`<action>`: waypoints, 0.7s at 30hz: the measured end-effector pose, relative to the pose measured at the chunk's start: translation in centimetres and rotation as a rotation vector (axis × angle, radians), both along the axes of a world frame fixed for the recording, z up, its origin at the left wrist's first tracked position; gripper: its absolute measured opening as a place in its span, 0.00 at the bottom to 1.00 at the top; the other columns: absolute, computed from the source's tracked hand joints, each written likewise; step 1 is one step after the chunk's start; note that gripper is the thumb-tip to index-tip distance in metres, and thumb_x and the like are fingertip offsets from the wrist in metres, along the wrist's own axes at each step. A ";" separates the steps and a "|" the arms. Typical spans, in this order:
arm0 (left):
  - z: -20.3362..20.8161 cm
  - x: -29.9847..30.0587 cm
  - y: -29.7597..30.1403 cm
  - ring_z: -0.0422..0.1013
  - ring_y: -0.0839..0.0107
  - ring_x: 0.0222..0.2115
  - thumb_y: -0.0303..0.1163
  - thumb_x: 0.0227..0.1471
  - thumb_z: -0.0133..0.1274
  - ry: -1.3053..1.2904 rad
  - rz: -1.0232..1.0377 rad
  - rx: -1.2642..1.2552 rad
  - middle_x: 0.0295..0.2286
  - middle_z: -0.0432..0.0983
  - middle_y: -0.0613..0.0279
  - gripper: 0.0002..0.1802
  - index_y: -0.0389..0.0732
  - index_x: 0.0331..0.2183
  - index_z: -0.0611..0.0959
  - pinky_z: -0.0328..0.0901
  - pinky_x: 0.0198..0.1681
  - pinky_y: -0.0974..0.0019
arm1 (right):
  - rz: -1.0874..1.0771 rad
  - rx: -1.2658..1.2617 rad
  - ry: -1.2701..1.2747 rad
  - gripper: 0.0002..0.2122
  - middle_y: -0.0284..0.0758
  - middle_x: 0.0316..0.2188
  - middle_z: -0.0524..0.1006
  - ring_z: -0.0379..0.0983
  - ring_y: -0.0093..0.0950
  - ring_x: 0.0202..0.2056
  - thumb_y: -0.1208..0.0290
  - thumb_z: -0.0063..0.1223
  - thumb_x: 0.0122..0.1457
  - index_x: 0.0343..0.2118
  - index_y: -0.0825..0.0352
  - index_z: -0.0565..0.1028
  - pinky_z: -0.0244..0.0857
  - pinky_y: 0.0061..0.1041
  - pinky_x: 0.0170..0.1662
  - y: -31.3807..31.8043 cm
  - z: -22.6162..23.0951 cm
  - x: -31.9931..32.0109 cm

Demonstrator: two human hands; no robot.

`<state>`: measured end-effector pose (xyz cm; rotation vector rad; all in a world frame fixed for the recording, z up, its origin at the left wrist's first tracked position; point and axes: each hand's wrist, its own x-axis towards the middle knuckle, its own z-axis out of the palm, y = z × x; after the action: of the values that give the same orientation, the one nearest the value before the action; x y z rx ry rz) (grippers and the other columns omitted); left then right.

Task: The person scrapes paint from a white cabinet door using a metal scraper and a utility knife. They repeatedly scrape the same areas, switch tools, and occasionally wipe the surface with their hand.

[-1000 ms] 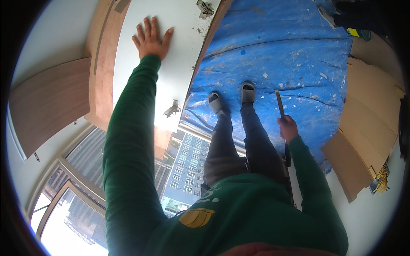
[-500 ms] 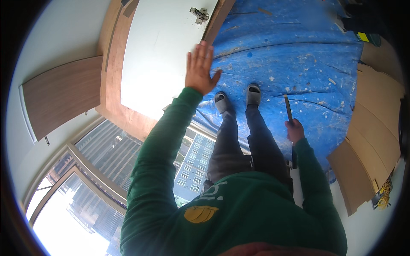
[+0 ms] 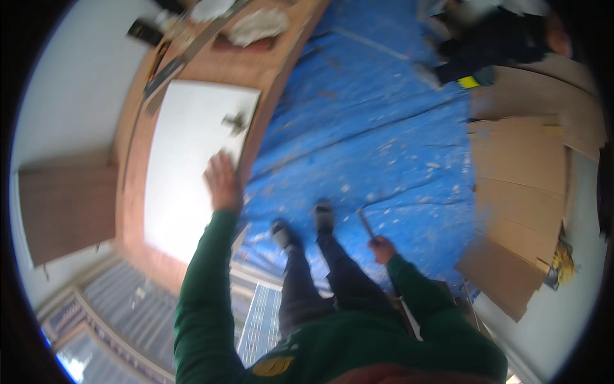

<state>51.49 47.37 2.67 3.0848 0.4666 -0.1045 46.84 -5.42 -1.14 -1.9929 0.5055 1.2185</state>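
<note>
Closest to the body, a slim dark tool (image 3: 365, 223) is gripped in the right hand (image 3: 382, 249), with the fingers wrapped around it and its free end pointed away over the blue sheet (image 3: 377, 144). If the arm were swung carelessly, a leg or the bench edge could be knocked by that end, which is too blurred to be made out.

By the tool, the slippers (image 3: 324, 217) are planted on the same sheet, which is creased and flecked with pale specks; a foot could be caught by a fold and balance lost.

A little farther out, the left hand (image 3: 223, 181) is held over the right side of the white panel (image 3: 182, 160), with the fingers extended and nothing grasped. Whether the panel is touched cannot be told (the hand is smeared by blur). The panel is laid flat on the wooden bench (image 3: 278, 64); since no clamp is seen, it could be slid askew by a hard sideways push. Just past the fingertips, a metal hinge (image 3: 236, 121) is mounted, on which a finger could be scraped.

Beyond the panel, a long flat strip (image 3: 199, 46) and a crumpled pale cloth (image 3: 259, 27) could be shoved along if the panel were pushed forward. Farthest off, a co-worker (image 3: 511, 38) could be struck were the tool carried there unwatched.
</note>
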 end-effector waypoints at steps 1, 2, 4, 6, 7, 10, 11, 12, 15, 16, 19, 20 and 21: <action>-0.3 -0.6 0.4 0.36 0.45 0.73 0.29 0.60 0.44 0.025 0.012 0.016 0.73 0.40 0.50 0.42 0.37 0.71 0.49 0.33 0.72 0.36 | 0.033 0.000 0.000 0.14 0.37 0.19 0.76 0.75 0.33 0.17 0.56 0.59 0.63 0.36 0.64 0.76 0.69 0.37 0.22 0.0 0.0 0.1; -0.7 -0.6 0.2 0.36 0.45 0.73 0.29 0.59 0.45 0.029 0.025 0.021 0.72 0.40 0.49 0.43 0.36 0.71 0.49 0.33 0.72 0.35 | 0.061 -0.019 -0.004 0.14 0.38 0.20 0.77 0.76 0.34 0.18 0.55 0.59 0.63 0.36 0.63 0.76 0.71 0.38 0.23 -0.3 0.4 0.6; -0.6 -0.7 -0.1 0.35 0.45 0.73 0.29 0.59 0.45 -0.006 0.020 0.009 0.72 0.40 0.48 0.44 0.35 0.71 0.48 0.33 0.72 0.36 | 0.114 -0.029 -0.030 0.16 0.39 0.21 0.78 0.77 0.33 0.19 0.54 0.58 0.63 0.37 0.65 0.76 0.71 0.38 0.24 -0.6 1.9 2.3; 0.4 -0.8 -0.9 0.35 0.44 0.73 0.29 0.59 0.46 0.029 0.007 -0.001 0.72 0.39 0.48 0.44 0.35 0.71 0.48 0.34 0.72 0.36 | 0.159 -0.031 -0.034 0.17 0.37 0.20 0.77 0.76 0.32 0.19 0.54 0.58 0.64 0.39 0.67 0.75 0.71 0.36 0.24 -0.8 3.2 3.4; 0.5 -1.0 -1.6 0.35 0.44 0.73 0.30 0.59 0.46 0.052 0.001 -0.018 0.73 0.39 0.48 0.44 0.35 0.71 0.48 0.33 0.72 0.36 | 0.142 -0.039 -0.031 0.17 0.37 0.20 0.76 0.76 0.32 0.19 0.54 0.58 0.64 0.38 0.67 0.75 0.71 0.35 0.24 -1.4 3.2 3.5; 3.1 -1.0 -2.8 0.36 0.45 0.73 0.33 0.61 0.47 0.144 0.014 -0.080 0.72 0.39 0.47 0.44 0.35 0.71 0.48 0.33 0.72 0.36 | 0.102 -0.060 -0.033 0.17 0.38 0.20 0.76 0.76 0.32 0.19 0.54 0.57 0.64 0.38 0.67 0.75 0.71 0.36 0.24 -1.8 3.1 3.6; 3.7 -1.0 -3.0 0.36 0.45 0.73 0.35 0.61 0.47 0.179 0.025 -0.107 0.72 0.40 0.47 0.44 0.35 0.71 0.48 0.33 0.72 0.36 | 0.092 -0.070 -0.035 0.17 0.38 0.20 0.76 0.76 0.32 0.19 0.54 0.57 0.64 0.38 0.67 0.75 0.71 0.36 0.24 -1.8 3.0 3.6; 3.2 -0.6 -2.4 0.37 0.46 0.73 0.37 0.63 0.46 0.088 -0.038 -0.143 0.72 0.41 0.47 0.43 0.35 0.71 0.49 0.33 0.72 0.37 | 0.110 -0.069 -0.048 0.17 0.38 0.21 0.77 0.76 0.33 0.19 0.54 0.57 0.64 0.38 0.67 0.75 0.71 0.36 0.24 -1.9 3.0 3.8; 1.7 1.4 2.0 0.40 0.49 0.73 0.45 0.68 0.41 -0.137 -0.106 -0.184 0.72 0.43 0.48 0.40 0.37 0.71 0.51 0.33 0.72 0.38 | 0.141 -0.049 -0.053 0.17 0.39 0.21 0.77 0.76 0.34 0.19 0.54 0.57 0.64 0.38 0.67 0.75 0.71 0.37 0.25 -1.4 3.2 4.3; 1.3 3.9 3.2 0.41 0.51 0.73 0.47 0.70 0.37 -0.185 -0.056 -0.172 0.72 0.44 0.49 0.38 0.39 0.71 0.53 0.34 0.72 0.38 | 0.127 -0.049 -0.035 0.18 0.39 0.21 0.77 0.76 0.34 0.19 0.54 0.57 0.64 0.38 0.67 0.75 0.71 0.37 0.25 -1.4 3.7 4.4; 0.6 11.2 8.5 0.40 0.56 0.73 0.46 0.72 0.31 -0.160 0.105 -0.040 0.73 0.43 0.58 0.33 0.46 0.72 0.54 0.35 0.73 0.40 | 0.233 -0.064 -0.120 0.18 0.39 0.22 0.77 0.77 0.35 0.19 0.54 0.57 0.64 0.38 0.67 0.75 0.71 0.39 0.26 -1.0 2.7 4.5; 0.6 13.1 9.0 0.40 0.57 0.73 0.46 0.72 0.30 -0.128 0.159 -0.004 0.73 0.42 0.60 0.32 0.47 0.72 0.54 0.35 0.73 0.40 | 0.290 -0.082 -0.165 0.18 0.40 0.22 0.78 0.77 0.36 0.20 0.53 0.57 0.64 0.38 0.67 0.75 0.71 0.39 0.26 -1.3 2.2 4.3; 0.9 14.2 8.6 0.39 0.58 0.73 0.45 0.72 0.31 -0.069 0.158 0.003 0.73 0.42 0.61 0.33 0.47 0.72 0.53 0.35 0.73 0.41 | 0.292 -0.090 -0.135 0.17 0.40 0.22 0.78 0.77 0.36 0.20 0.54 0.57 0.64 0.39 0.67 0.75 0.71 0.39 0.26 -1.4 2.2 4.2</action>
<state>65.66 55.95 3.62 3.0278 0.7037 0.0053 51.08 -6.86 1.09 -2.2663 0.2096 1.2386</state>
